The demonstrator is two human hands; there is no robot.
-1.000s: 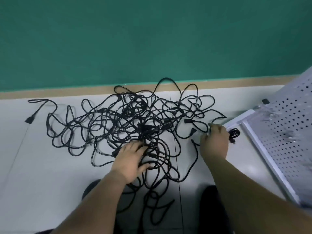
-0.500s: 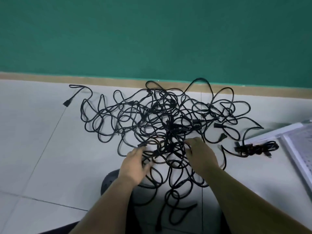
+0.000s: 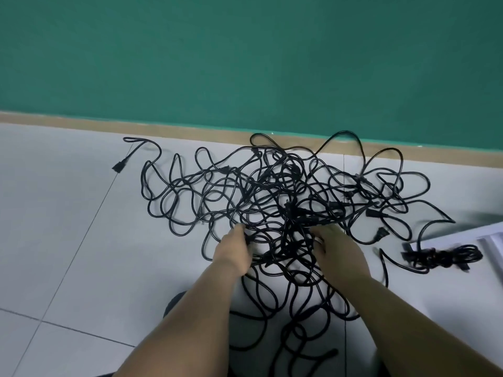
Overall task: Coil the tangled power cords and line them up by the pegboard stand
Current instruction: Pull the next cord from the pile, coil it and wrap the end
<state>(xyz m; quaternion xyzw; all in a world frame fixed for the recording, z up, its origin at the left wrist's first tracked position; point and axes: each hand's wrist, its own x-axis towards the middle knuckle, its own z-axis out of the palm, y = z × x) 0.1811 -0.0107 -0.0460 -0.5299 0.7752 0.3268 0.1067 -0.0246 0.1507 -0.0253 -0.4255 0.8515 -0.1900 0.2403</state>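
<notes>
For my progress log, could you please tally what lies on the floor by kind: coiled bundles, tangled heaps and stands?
coiled cord bundle: 1
tangled heap of cords: 1 (the cords in it are too knotted to count)
pegboard stand: 1 (only a corner shows)
Total: 3

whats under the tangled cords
Pale floor tiles and a tile seam show through the loops of the tangled power cords. The dense middle hides the floor there, and parts of the fingers of the left hand and right hand.
</notes>
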